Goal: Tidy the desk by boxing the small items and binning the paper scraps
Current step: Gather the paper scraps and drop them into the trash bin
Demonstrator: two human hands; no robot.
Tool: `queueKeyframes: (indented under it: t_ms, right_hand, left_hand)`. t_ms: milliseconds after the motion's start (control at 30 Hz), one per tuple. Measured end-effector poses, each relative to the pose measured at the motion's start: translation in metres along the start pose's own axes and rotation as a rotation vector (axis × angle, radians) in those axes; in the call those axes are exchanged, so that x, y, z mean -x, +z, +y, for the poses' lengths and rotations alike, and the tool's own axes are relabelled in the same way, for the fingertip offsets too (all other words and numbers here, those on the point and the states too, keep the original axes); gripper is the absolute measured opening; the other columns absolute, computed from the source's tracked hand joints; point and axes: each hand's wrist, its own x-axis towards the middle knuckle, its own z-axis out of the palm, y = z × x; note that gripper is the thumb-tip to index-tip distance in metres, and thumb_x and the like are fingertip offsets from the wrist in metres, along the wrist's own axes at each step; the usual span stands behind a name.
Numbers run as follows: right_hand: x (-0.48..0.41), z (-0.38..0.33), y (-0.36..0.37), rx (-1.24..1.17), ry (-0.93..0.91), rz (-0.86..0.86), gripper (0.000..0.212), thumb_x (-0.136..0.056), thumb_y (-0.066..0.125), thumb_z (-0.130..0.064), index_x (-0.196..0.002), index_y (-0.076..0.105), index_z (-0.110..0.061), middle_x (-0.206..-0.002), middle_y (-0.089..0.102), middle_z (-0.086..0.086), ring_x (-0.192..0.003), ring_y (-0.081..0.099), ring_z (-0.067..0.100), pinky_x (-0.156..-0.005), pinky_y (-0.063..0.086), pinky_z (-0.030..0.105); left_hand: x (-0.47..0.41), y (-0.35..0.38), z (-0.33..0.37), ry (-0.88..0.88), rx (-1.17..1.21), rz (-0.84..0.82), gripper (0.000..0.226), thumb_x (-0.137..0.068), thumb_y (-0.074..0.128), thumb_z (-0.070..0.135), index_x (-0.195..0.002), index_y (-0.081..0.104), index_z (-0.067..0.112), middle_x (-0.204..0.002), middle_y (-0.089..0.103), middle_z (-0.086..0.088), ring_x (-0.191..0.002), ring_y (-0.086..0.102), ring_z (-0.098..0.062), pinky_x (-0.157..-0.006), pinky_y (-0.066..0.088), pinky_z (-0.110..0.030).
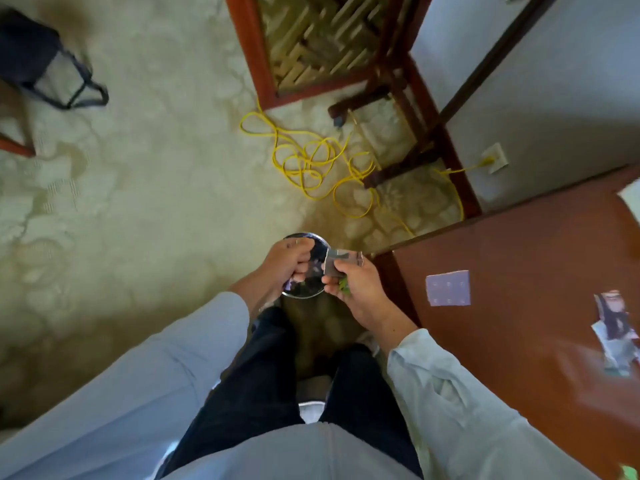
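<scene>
- Right hand pinches a grey paper scrap between thumb and curled fingers; a small green bit shows inside the same grip, under the thumb.
- Left hand sits just beside the right one, knuckles up and fingers curled tight. A purplish sliver shows beneath it, but blur hides whether the fingers actually hold it.
- Directly below both hands stands a small round bin on the carpet, its dark inside showing between the two hands. The grey scrap hangs over its right rim.
- To the right of the right hand lies the brown desk, its near corner close to that wrist.
- On the desk, a lavender paper square lies near the right hand; torn photo pieces lie further out towards the desk's far side.
- Beyond the hands, a yellow cable lies in loose coils on the carpet.
</scene>
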Motion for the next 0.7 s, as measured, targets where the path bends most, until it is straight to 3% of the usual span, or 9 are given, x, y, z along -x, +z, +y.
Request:
queueKeyframes:
  t_ms: [133,267,433,533,700]
  right_hand:
    - [-0.065,0.041,0.014,-0.03,0.099,0.104,0.014,-0.096,0.047,-0.002,-0.095,0.058,-0.011,-0.073,0.062,0.011,-0.054,0.061,0.017,-0.052,0.051,0.029]
    - [-0.145,0.09,0.016,-0.046,0.193,0.23,0.013,-0.096,0.048,-0.003,-0.106,0.056,-0.007,-0.074,0.061,0.011,-0.054,0.059,0.017,-0.048,0.052,0.027]
    - [-0.244,0.142,0.008,-0.083,0.284,0.297,0.021,-0.097,0.049,-0.001,-0.117,0.053,-0.008,-0.091,0.063,0.013,-0.066,0.061,0.018,-0.066,0.057,0.033]
    - [-0.297,0.17,0.003,-0.088,0.328,0.323,0.034,-0.096,0.05,0.002,-0.129,0.051,-0.008,-0.107,0.063,0.018,-0.069,0.064,0.02,-0.063,0.057,0.035]
    - [-0.356,0.204,0.001,-0.069,0.339,0.335,0.023,-0.096,0.048,0.003,-0.114,0.055,-0.011,-0.111,0.064,0.016,-0.073,0.065,0.02,-0.071,0.056,0.036]
  left_hand:
    - [-0.056,-0.038,-0.036,-0.089,-0.002,0.031,0.036,-0.097,0.046,0.011,-0.066,0.034,0.023,-0.054,0.028,0.005,-0.043,0.023,-0.008,-0.043,0.018,-0.023]
    - [-0.128,-0.066,-0.088,-0.191,-0.022,0.077,0.033,-0.098,0.047,0.015,-0.067,0.039,0.021,-0.058,0.032,0.004,-0.046,0.028,-0.009,-0.043,0.022,-0.024]
    - [-0.215,-0.084,-0.152,-0.291,-0.027,0.096,0.025,-0.098,0.05,0.015,-0.073,0.049,0.018,-0.057,0.039,0.004,-0.046,0.035,-0.009,-0.042,0.028,-0.021]
    - [-0.263,-0.093,-0.183,-0.34,-0.01,0.115,0.022,-0.097,0.051,0.015,-0.076,0.05,0.017,-0.058,0.039,0.002,-0.047,0.036,-0.01,-0.044,0.028,-0.023]
    - [-0.327,-0.104,-0.22,-0.407,-0.016,0.196,0.021,-0.092,0.059,0.023,-0.073,0.054,0.016,-0.052,0.044,0.002,-0.047,0.037,-0.013,-0.048,0.029,-0.025]
